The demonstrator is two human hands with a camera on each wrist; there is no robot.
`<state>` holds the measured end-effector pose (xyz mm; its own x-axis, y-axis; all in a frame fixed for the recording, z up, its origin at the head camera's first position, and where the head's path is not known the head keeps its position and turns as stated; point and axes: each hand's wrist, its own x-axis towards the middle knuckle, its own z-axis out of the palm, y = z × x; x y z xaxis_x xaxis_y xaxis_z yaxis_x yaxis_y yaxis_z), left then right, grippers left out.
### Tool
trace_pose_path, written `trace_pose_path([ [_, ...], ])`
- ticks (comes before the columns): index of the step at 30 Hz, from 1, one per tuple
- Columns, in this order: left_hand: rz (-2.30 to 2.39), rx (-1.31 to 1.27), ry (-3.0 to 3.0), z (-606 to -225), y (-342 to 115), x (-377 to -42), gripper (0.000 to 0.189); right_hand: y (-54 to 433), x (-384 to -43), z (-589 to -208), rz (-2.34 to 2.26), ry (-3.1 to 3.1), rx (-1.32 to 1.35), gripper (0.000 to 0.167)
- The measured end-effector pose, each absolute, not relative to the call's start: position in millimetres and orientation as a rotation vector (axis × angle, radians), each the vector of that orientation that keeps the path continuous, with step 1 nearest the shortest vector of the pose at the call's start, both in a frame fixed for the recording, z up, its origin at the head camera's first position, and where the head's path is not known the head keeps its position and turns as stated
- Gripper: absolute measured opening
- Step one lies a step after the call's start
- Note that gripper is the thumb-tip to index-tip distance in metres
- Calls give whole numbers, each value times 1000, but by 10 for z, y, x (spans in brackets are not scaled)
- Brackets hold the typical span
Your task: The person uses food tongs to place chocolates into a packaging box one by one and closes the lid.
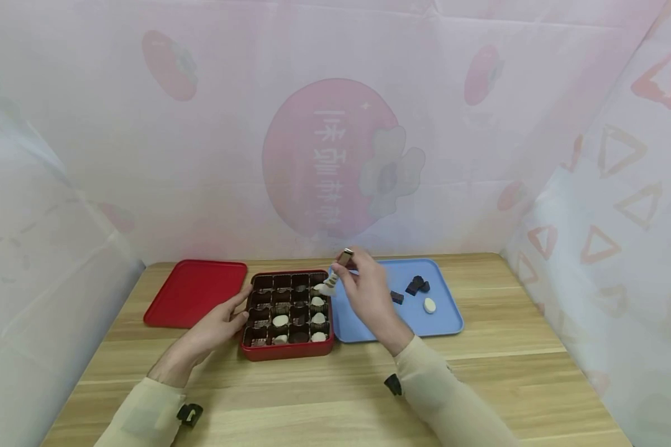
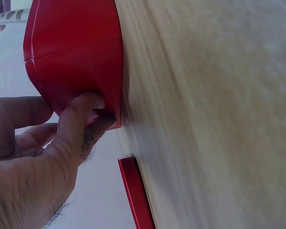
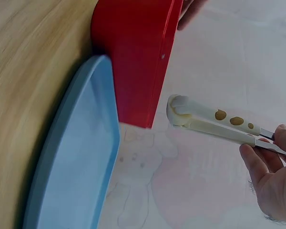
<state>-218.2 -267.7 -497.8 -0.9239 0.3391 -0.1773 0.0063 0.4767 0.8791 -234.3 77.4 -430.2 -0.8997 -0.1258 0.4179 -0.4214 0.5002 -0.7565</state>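
Observation:
My right hand [image 1: 366,288] pinches small tongs [image 1: 338,267] with metal handles and white, brown-spotted arms. Between their tips is a pale cream-white piece [image 3: 176,113], probably white chocolate, over the back right corner of the red box [image 1: 287,352]. In the right wrist view the tips appear beyond the box's rim. Dark compartments divide the box; several white pieces sit in the right column, with a white egg-shaped chocolate [image 1: 280,321] nearer the middle. My left hand [image 1: 220,326] rests spread against the box's left side, fingertips [image 2: 97,101] touching its red wall.
A blue tray [image 1: 369,332] stands against the box's right side, bearing several dark chocolates [image 1: 417,285] and one white egg-shaped piece [image 1: 429,305]. The red lid [image 1: 192,295] lies to the left on the wooden table [image 1: 291,403]. Printed cloth walls [image 1: 212,155] enclose the back and sides.

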Motion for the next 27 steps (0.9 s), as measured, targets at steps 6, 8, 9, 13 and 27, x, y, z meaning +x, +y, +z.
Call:
trace_pose_path([
  [6,1439,284,2388,-4971,-2674,-2172,75,520,-2326,-4325,1382,-2451,540,12],
  [8,1441,285,2389,-4977,-2671,-2175,75,446,-2324,-4336,1382,-2460,557,13],
  [9,1445,284,2388,-4978,-2668,-2176,75,410,-2325,-4341,1380,-2464,565,14],
  [13,1441,288,2394,-4973,-2664,-2181,74,279,-2331,-4364,1391,-2469,592,17],
  [27,1426,245,2408,-4943,-2677,-2189,74,61,-2374,-4435,1521,-2498,628,22],
])
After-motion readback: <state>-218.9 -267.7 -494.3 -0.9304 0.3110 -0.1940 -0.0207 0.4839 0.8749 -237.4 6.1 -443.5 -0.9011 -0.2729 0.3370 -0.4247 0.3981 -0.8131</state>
